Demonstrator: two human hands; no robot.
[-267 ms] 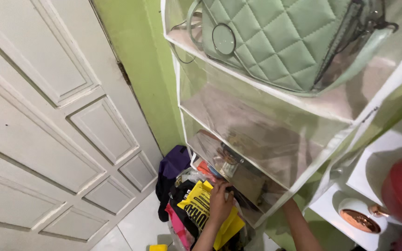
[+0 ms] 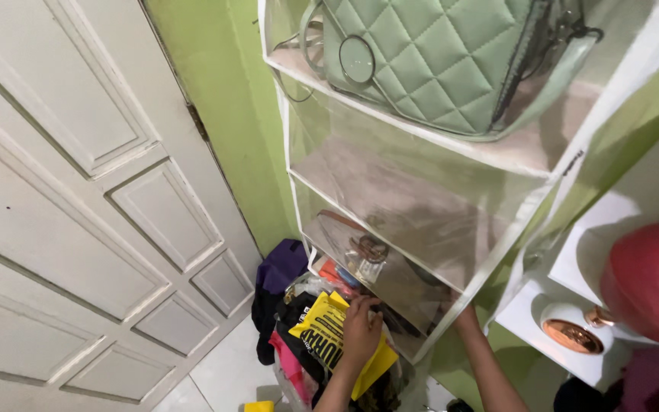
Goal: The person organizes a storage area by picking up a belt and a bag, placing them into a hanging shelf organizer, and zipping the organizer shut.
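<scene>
A clear hanging organizer [image 2: 497, 252] with white trim has several stacked compartments. My left hand [image 2: 361, 329] reaches to the front of the lowest compartment [image 2: 390, 294], fingers spread over dark items there, just above a yellow bag with black print [image 2: 322, 329]. My right hand [image 2: 464, 314] is at the organizer's lower right edge; the trim hides most of it and only the wrist and forearm show. A pale green quilted handbag [image 2: 436, 61] fills the top compartment. The second compartment [image 2: 413, 202] looks bare.
A white panelled door [image 2: 78, 198] stands at left beside a green wall [image 2: 223, 114]. Purple, black and pink cloth [image 2: 280, 278] is piled on the white tiled floor. At right, a white shelf [image 2: 528, 320] carries a copper-lidded jar [image 2: 570, 334] and a red round object [image 2: 654, 278].
The view has shifted slightly. My right hand has risen to the organizer's lower right edge. My left hand stays at the lowest compartment.
</scene>
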